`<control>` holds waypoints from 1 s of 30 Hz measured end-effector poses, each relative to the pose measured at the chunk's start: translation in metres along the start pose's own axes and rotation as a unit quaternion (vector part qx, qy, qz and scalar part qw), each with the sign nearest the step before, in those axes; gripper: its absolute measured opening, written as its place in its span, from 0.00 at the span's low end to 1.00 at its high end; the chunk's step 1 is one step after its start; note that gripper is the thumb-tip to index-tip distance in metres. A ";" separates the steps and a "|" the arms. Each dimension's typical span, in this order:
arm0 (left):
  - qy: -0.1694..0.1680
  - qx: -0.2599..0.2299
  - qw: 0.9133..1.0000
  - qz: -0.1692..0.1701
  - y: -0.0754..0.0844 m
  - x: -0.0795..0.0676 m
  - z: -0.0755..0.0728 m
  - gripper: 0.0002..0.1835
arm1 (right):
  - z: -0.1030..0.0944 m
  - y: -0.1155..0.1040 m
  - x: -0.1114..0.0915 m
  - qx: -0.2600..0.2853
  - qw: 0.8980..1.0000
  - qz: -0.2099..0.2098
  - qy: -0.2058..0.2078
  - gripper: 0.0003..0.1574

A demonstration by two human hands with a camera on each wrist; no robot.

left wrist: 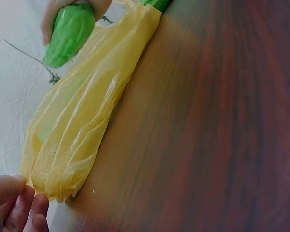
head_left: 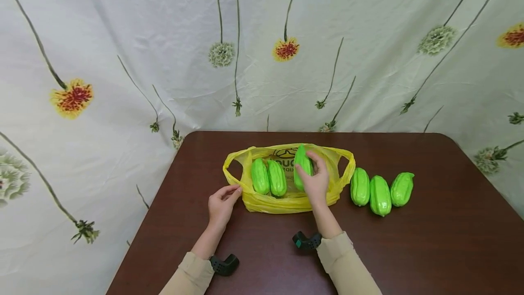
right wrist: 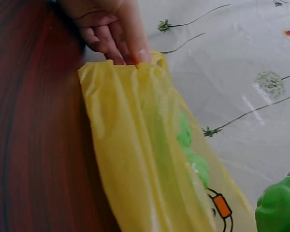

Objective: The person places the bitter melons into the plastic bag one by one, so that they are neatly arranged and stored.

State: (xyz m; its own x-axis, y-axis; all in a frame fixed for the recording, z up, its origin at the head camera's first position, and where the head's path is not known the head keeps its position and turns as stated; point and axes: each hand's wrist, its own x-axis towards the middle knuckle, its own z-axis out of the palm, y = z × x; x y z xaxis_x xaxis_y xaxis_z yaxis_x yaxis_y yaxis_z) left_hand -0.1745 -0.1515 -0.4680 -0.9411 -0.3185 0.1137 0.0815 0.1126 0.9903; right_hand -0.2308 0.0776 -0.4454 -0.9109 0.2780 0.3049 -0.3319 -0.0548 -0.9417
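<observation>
A yellow plastic bag [head_left: 278,204] lies on the table with its mouth spread wide and its handles out to both sides. My left hand [head_left: 223,204] pinches the bag's left edge between thumb and fingers, as the left wrist view also shows. Inside the bag, two shiny green ridged gourds [head_left: 260,176] lie side by side. My right hand [head_left: 317,181] grips a third green gourd [head_left: 300,167] over the bag's open right half, thumb on one side and fingers on the other. In the left wrist view, that gripped gourd [left wrist: 70,36] shows above the bag's rim.
Several more items: three green gourds [head_left: 380,195] lie in a row on the table, just right of the bag. The dark brown table [head_left: 450,240] ends at the back against a white flower-patterned cloth [head_left: 262,81]. A black wrist device [head_left: 224,265] sits at each sleeve cuff.
</observation>
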 end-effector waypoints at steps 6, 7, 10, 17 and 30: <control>0.001 0.000 1.000 0.003 0.000 0.000 0.000 0.11 | 0.003 0.014 0.000 -0.029 0.999 0.010 -0.007 0.27; 0.001 0.000 1.000 0.002 0.000 0.000 0.000 0.11 | 0.004 0.015 0.000 -0.031 0.999 0.009 -0.007 0.27; 0.000 -0.004 1.000 0.002 -0.005 0.003 0.000 0.11 | 0.004 0.018 0.000 -0.034 0.999 0.016 -0.013 0.28; 0.014 -0.003 1.000 0.007 -0.028 0.011 0.000 0.11 | 0.008 0.024 -0.004 -0.054 0.998 0.028 -0.031 0.29; 0.016 -0.002 1.000 0.008 -0.034 0.013 0.001 0.12 | 0.009 0.038 -0.005 -0.128 0.990 0.045 -0.048 0.28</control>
State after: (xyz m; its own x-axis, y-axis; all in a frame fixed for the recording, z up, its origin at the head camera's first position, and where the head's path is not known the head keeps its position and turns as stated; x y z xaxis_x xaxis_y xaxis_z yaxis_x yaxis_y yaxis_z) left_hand -0.1900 -0.1588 -0.4998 -0.9289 -0.3464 0.1310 0.0972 0.1133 0.9888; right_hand -0.2410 0.0656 -0.4816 -0.9570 0.1903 0.2191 -0.1869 0.1735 -0.9669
